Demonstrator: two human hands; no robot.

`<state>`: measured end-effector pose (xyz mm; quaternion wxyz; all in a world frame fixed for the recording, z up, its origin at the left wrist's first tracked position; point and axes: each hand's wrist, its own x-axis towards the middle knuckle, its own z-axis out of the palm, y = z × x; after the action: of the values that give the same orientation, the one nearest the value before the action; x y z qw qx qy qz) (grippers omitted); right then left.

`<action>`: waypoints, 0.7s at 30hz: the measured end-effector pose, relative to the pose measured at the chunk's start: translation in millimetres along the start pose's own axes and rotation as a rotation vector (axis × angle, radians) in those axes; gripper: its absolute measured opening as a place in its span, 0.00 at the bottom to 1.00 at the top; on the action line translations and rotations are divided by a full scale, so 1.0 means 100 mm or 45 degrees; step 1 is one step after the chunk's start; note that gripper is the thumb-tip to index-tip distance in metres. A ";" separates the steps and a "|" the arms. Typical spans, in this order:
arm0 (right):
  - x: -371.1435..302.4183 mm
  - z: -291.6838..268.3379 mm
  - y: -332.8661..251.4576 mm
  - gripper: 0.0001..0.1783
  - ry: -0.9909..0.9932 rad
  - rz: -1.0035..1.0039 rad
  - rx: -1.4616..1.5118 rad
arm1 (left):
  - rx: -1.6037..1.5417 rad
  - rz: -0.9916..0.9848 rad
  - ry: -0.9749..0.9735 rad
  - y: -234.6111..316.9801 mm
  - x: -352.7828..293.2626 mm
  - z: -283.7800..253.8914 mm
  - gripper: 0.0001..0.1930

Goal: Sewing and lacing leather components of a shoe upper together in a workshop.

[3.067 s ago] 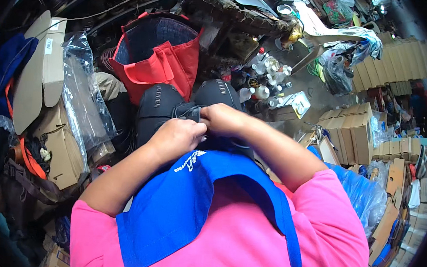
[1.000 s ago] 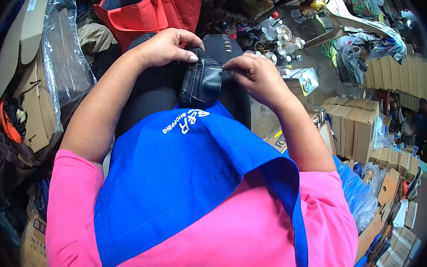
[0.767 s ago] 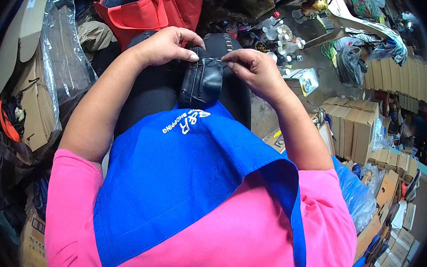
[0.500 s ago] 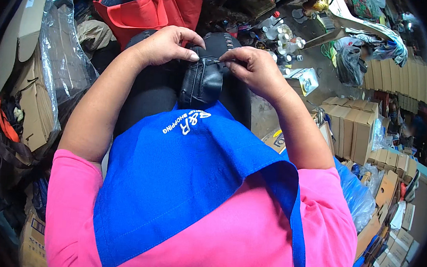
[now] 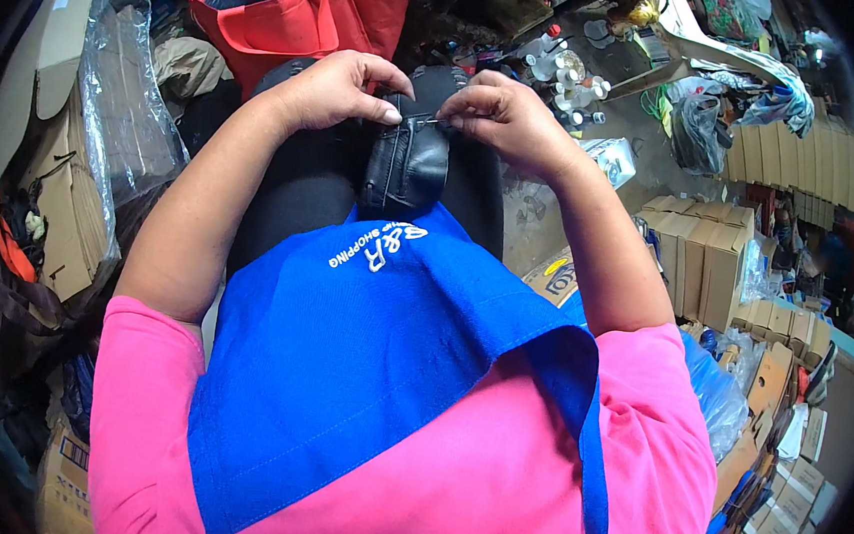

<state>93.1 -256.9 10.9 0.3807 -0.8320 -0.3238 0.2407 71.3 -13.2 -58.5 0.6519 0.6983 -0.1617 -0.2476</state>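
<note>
A black leather piece, rounded and shoe-like with a seam along its side, rests on my lap between my dark-trousered thighs. Its far end is held by my left hand, the thumb and forefinger curled round the edge. Between the fingertips of my right hand is a thin, shiny needle, its tip side at the leather's top edge. Any thread on it is too fine to make out. A blue apron covers my lap and touches the leather's near end.
Beyond my knees stands a red bag. White bottles cluster at the far right. Cardboard boxes are stacked to my right. On the left, clear plastic hangs over cardboard sheets.
My right hand has shifted slightly outward and rolled, so more of the needle shows. My left hand keeps its hold, and the leather has barely moved.
</note>
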 end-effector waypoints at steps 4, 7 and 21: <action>-0.02 -0.05 -0.11 0.12 -0.009 -0.187 -0.727 | 0.022 -0.074 -0.012 0.03 0.00 0.00 0.18; 0.00 -0.06 -0.11 0.12 -0.037 -0.225 -0.841 | 0.015 -0.069 -0.027 0.04 0.00 -0.01 0.18; 0.05 0.15 0.30 0.05 -0.047 0.128 0.369 | 0.049 -0.003 0.032 -0.03 0.03 0.01 0.18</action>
<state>97.0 -261.2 -22.2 0.4781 -0.7791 -0.2506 0.3188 72.5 -15.6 -62.0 0.6400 0.7140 -0.1573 -0.2362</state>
